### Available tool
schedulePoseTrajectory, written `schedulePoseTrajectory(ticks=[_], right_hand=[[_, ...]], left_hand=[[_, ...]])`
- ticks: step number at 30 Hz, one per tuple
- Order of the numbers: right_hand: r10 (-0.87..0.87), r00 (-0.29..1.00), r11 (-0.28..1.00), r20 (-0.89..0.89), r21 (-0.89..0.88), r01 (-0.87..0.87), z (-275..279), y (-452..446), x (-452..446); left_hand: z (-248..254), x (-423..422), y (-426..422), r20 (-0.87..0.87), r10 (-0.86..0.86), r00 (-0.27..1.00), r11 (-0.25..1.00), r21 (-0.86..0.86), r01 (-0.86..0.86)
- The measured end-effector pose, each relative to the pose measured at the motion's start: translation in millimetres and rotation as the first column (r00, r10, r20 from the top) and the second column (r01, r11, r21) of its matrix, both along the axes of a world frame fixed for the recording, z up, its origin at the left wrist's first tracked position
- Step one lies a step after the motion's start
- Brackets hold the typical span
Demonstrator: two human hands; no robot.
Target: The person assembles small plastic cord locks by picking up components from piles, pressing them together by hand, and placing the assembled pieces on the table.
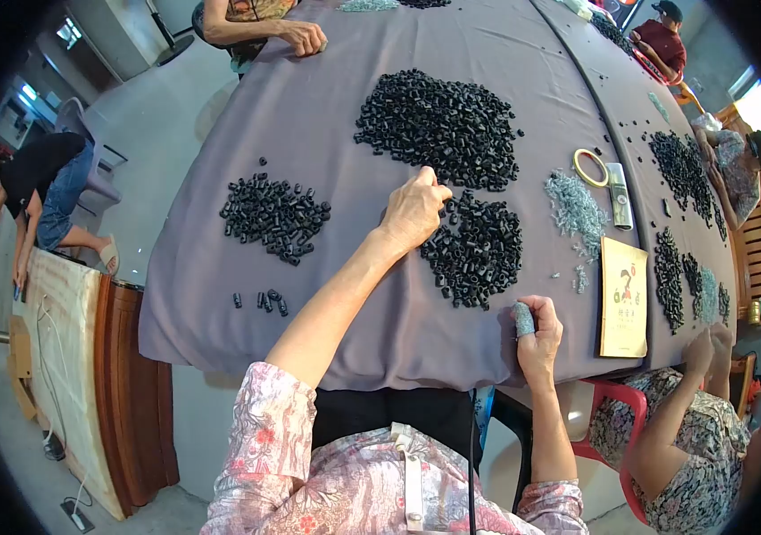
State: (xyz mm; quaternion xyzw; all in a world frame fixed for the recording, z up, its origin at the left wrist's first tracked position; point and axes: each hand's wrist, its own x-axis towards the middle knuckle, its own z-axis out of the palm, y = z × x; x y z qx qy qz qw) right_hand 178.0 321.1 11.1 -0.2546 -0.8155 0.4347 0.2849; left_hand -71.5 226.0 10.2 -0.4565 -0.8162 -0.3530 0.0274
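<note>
My left hand (415, 212) reaches over the cloth-covered table. Its fingers are pinched together between a large heap of small black cylindrical pieces (438, 125) and a smaller black heap (477, 254). What sits in the pinch is too small to make out. Near the table's front edge is my right hand (541, 337), fingers curled in. A grey-green rough-looking piece (524, 319) shows at its thumb side; I cannot tell whether it covers a digit or is held. Another black heap (275, 217) lies to the left, with several loose black pieces (272, 302) below it.
Clear small pieces (574, 212) lie right of the heaps, beside a tape roll (590, 168) and an upright-lying tube (619, 196). A yellow booklet (624, 299) rests near the right edge. Other people sit around the table; a co-worker's hand (304, 37) rests at the far left.
</note>
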Motion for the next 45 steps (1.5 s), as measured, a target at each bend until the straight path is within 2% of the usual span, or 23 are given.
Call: schedulePoseTrajectory(ticks=[2,4,7,10,11,12,13,14,17,18,20,21,24,25,27,30,37,43,45], right_hand=[[-0.002,1.000,0.999,0.005,-0.045,0.002,-0.6,-0.1,0.3],[-0.001,1.000,1.000,0.004,-0.016,0.001,-0.6,-0.1,0.2],[0.001,1.000,1.000,0.000,-0.006,-0.001,0.1,-1.0,-1.1],[-0.001,1.000,1.000,0.007,0.013,0.001,1.8,-1.7,0.5],[0.000,1.000,1.000,0.009,0.021,0.000,2.0,-2.1,0.1],[-0.007,1.000,1.000,0.009,0.026,0.007,2.5,-2.1,-0.9],[-0.012,1.000,1.000,0.015,0.028,0.011,2.8,-2.3,-1.1],[-0.017,1.000,1.000,0.025,0.026,0.016,1.7,-3.4,0.4],[-0.013,1.000,0.995,0.021,0.098,0.011,-1.7,-3.4,0.3],[-0.018,1.000,0.998,0.007,0.064,0.018,-2.3,-7.5,-0.5],[-0.040,0.999,0.999,-0.026,0.000,0.040,-2.5,-17.2,-1.9],[0.005,0.999,1.000,-0.040,-0.007,-0.005,1.9,-26.2,-2.2],[0.172,0.981,0.982,-0.086,-0.061,-0.178,8.5,-56.2,-6.8],[0.242,0.960,0.968,-0.141,-0.038,-0.250,12.1,-67.5,-10.1],[0.341,0.932,0.939,-0.123,0.083,-0.333,21.3,-83.8,-14.7],[0.332,0.934,0.942,-0.131,0.096,-0.321,26.1,-98.8,-20.8],[0.347,0.934,0.898,-0.086,0.316,-0.305,24.1,-101.0,-24.4],[0.363,0.928,0.855,-0.088,0.426,-0.294,23.3,-102.2,-31.9],[0.380,0.921,0.838,-0.087,0.453,-0.303,24.8,-101.1,-34.6]], left_hand=[[-2.9,-0.1,3.2,-0.036,-0.013,0.999,1.000,-0.017,0.013],[-10.0,-0.4,2.2,-0.102,-0.014,0.995,1.000,-0.011,0.013],[-15.3,1.3,-2.3,-0.138,0.004,0.990,0.998,0.058,0.004],[-10.4,9.8,-14.7,0.031,0.034,0.999,0.948,0.316,-0.042],[-8.3,16.9,-20.3,0.310,-0.005,0.951,0.932,0.346,-0.108],[0.3,29.2,-29.7,0.563,-0.051,0.825,0.917,0.354,-0.184],[6.0,42.4,-40.5,0.771,-0.101,0.629,0.904,0.335,-0.264],[7.4,55.2,-50.5,0.807,-0.189,0.559,0.865,0.406,-0.294],[9.4,88.6,-79.9,0.890,-0.362,0.276,0.800,0.449,-0.398],[4.7,96.1,-88.9,0.883,-0.412,0.227,0.793,0.470,-0.389],[0.7,111.0,-101.5,0.904,-0.399,0.155,0.807,0.426,-0.409],[1.1,118.2,-106.2,0.912,-0.393,0.118,0.814,0.405,-0.416],[4.3,132.4,-115.1,0.910,-0.406,0.089,0.802,0.401,-0.443],[5.0,135.5,-116.5,0.907,-0.414,0.079,0.796,0.402,-0.453],[3.6,138.9,-118.0,0.900,-0.432,0.061,0.784,0.409,-0.467],[-2.4,143.0,-121.1,0.882,-0.468,0.059,0.754,0.434,-0.493],[-0.3,146.7,-123.5,0.863,-0.503,0.051,0.717,0.449,-0.533],[-0.6,144.2,-125.8,0.857,-0.514,0.033,0.712,0.448,-0.540],[-7.6,142.1,-127.9,0.868,-0.494,0.047,0.743,0.450,-0.495]])
